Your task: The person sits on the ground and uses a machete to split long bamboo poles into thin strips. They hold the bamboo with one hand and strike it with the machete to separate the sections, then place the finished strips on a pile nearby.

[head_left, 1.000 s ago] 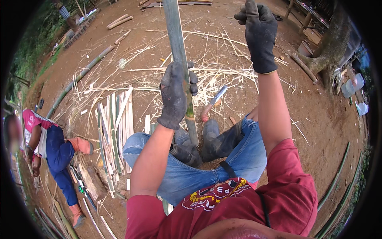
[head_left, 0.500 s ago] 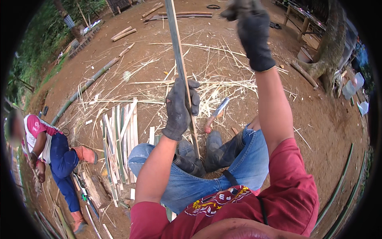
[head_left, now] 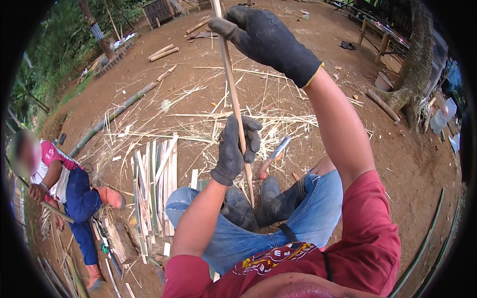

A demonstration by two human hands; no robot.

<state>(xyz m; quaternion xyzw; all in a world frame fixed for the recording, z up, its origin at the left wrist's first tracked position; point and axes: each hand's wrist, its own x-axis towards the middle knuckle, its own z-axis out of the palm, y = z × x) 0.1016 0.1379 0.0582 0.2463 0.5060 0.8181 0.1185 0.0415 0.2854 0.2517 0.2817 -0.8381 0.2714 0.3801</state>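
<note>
A long, pale bamboo strip (head_left: 231,84) stands tilted in front of me, its lower end between my boots (head_left: 271,198). My left hand (head_left: 233,146), in a dark grey work glove, is closed around its lower part. Higher up, my right hand (head_left: 276,42), in a matching glove, has its thumb across the front of the strip and its fingers beside or behind it; how firmly they press is hard to see. On the ground just past my boots lies a knife (head_left: 276,155) with a wooden handle and a bare blade.
Cut bamboo slats (head_left: 156,184) lie left of my knees. Pale shavings (head_left: 278,121) litter the dirt ahead, and a green bamboo pole (head_left: 117,114) lies beyond. A co-worker (head_left: 64,179) sits at the left, holding a long piece. A tree trunk (head_left: 410,64) stands at the far right.
My right hand has come down and leftward from its raised spot onto the strip's upper part. The strip has turned, showing its pale face. The co-worker's hand has risen with a long piece.
</note>
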